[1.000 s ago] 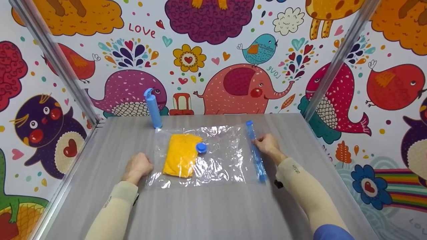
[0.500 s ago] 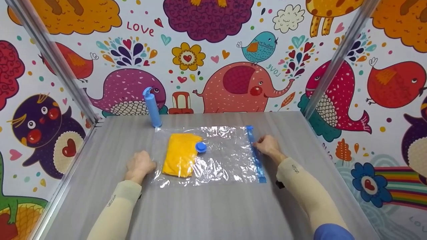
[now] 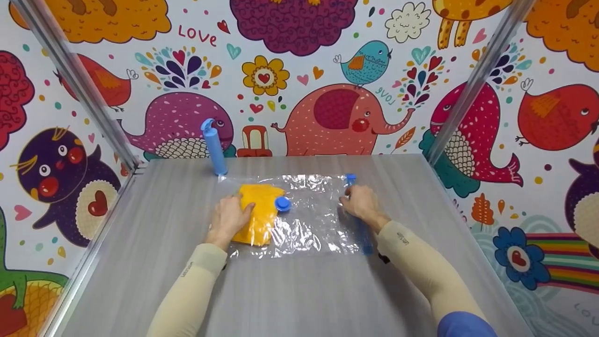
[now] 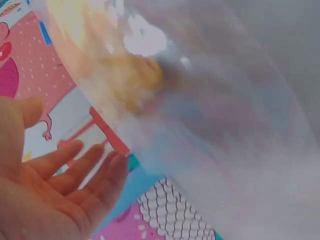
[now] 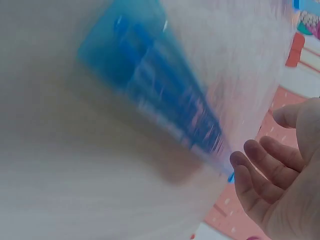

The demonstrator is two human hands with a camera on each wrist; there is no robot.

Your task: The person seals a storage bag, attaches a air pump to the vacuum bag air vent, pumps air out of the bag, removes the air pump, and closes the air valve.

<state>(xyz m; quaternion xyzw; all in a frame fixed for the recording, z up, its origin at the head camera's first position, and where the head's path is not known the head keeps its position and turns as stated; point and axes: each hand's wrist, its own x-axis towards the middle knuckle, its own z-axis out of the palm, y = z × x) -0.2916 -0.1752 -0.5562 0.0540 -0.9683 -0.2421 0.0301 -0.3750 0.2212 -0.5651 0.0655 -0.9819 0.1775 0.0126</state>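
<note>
A clear plastic vacuum bag (image 3: 318, 220) lies flat on the table, with a folded yellow cloth (image 3: 263, 213) inside its left half. Beside the cloth sits a round blue valve cap (image 3: 282, 204). Along the bag's right end runs a blue zip strip (image 3: 367, 243). My left hand (image 3: 228, 215) is over the bag's left edge, its thumb above the cloth. In the left wrist view its fingers (image 4: 102, 165) are loosely bent, with nothing between them. Over the zip strip is my right hand (image 3: 362, 203). The right wrist view shows its fingers (image 5: 270, 165) relaxed and holding nothing.
A light blue hand pump (image 3: 214, 149) stands upright behind the bag's far left corner. Grey wood-grain table surface (image 3: 290, 299) extends in front of the bag. Patterned walls and metal posts (image 3: 461, 93) border the table at the back and sides.
My left hand has moved right from beside the bag to over its left edge and the cloth. My right hand has come away from the strip's outer side and shifted slightly left over it.
</note>
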